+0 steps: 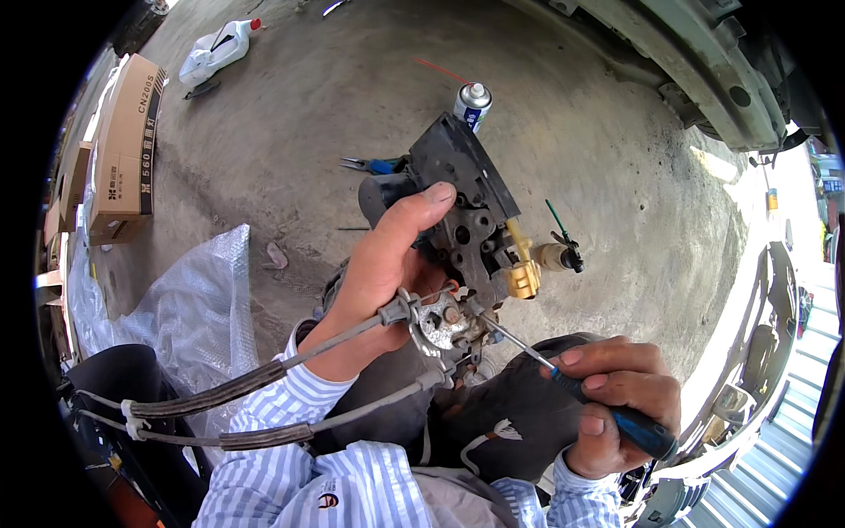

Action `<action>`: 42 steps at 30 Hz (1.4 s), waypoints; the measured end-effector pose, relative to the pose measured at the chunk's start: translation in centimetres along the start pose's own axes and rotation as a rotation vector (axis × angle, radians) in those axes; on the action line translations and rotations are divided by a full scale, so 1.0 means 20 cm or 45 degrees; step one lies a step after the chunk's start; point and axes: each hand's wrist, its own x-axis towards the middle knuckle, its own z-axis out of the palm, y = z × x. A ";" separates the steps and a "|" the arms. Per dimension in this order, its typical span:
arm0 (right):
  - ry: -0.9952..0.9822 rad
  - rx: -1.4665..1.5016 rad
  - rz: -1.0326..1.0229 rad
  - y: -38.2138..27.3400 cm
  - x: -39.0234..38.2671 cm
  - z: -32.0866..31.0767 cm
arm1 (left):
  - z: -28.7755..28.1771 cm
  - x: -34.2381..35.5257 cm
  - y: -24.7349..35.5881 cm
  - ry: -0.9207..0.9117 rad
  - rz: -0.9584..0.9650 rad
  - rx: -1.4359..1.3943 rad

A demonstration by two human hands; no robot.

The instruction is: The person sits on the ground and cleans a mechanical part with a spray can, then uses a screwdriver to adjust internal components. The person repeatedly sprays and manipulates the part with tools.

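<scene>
My left hand (387, 255) is wrapped round a black mechanism (462, 163), a plastic housing with a metal bracket, holding it up over my knees. Its thumb lies across the housing; most of its fingers are hidden behind. Two grey sheathed cables (352, 333) run from the silvery bracket (444, 321) toward the lower left. A yellow-tan connector (523, 280) sits on the mechanism's right side. In my right hand (625, 396), closed on its handle, is a blue-and-black screwdriver (647, 431). The thin shaft points up-left, its tip by the bracket; whether it touches is unclear.
Beyond the mechanism stand a spray can (473, 101) with a red straw and blue-handled pliers (380, 165). Cardboard boxes (123, 158), bubble wrap (207, 290) and a white jug (216, 55) are at the left. A vehicle body part (695, 70) overhangs the far right.
</scene>
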 end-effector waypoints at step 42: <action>-0.031 0.132 0.382 0.14 -0.21 0.14 | -0.02 -0.01 0.09 -0.079 0.215 0.516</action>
